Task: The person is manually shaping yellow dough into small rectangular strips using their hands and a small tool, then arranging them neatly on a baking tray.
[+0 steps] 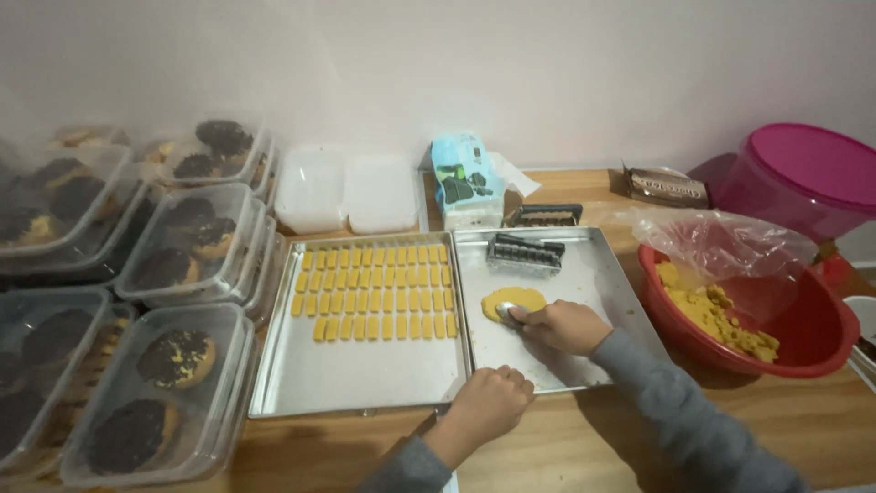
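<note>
On the right-hand metal tray [593,274], near its left edge, the right hand [566,327] grips a spoon [507,312] pressing yellow dough [513,299], while the left hand [488,402], fingers curled shut, rests at the front rim; uneven pressure risks tearing the dough or sliding the tray.

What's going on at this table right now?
A person's right hand presses a metal spoon onto a flat yellow dough patty in the right steel tray. The left hand, fist closed, rests at the left steel tray's front edge; that tray holds rows of small yellow dough bars.
</note>
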